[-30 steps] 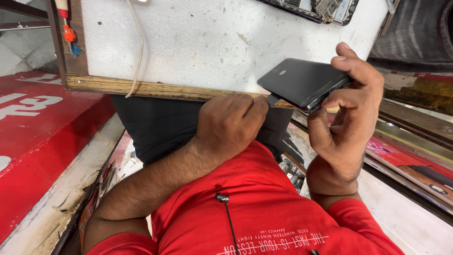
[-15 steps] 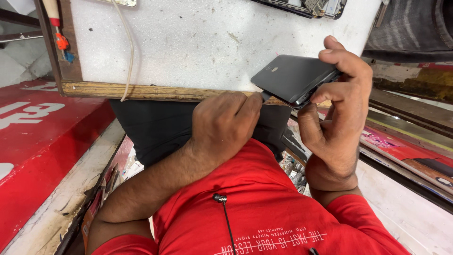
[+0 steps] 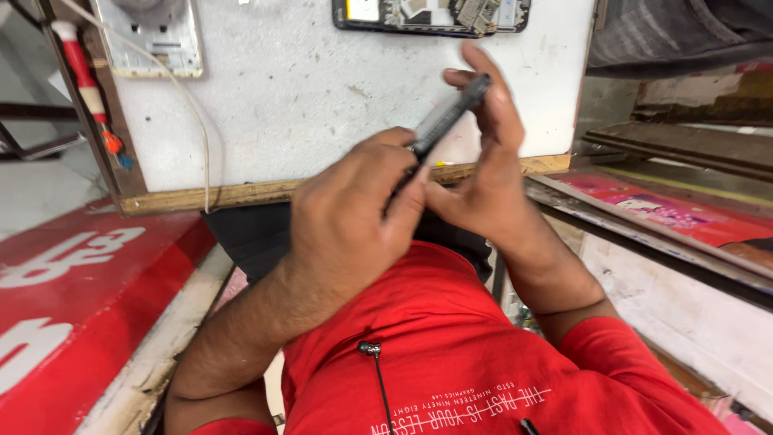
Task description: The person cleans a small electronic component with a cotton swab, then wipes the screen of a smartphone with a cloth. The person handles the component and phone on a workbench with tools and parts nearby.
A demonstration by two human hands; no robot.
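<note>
A scuffed white worktop (image 3: 322, 105) with a wooden front edge fills the far side; an opened phone with bare circuit boards (image 3: 431, 14) lies at its far edge, a red-handled tool (image 3: 84, 80) far left. I see a dark smartphone (image 3: 447, 121) held edge-on above the near edge, its long axis running from near-left up to far-right. My right hand (image 3: 491, 177) clasps its far end, fingers curled around it. My left hand (image 3: 354, 217) pinches the near end, nearer me.
</note>
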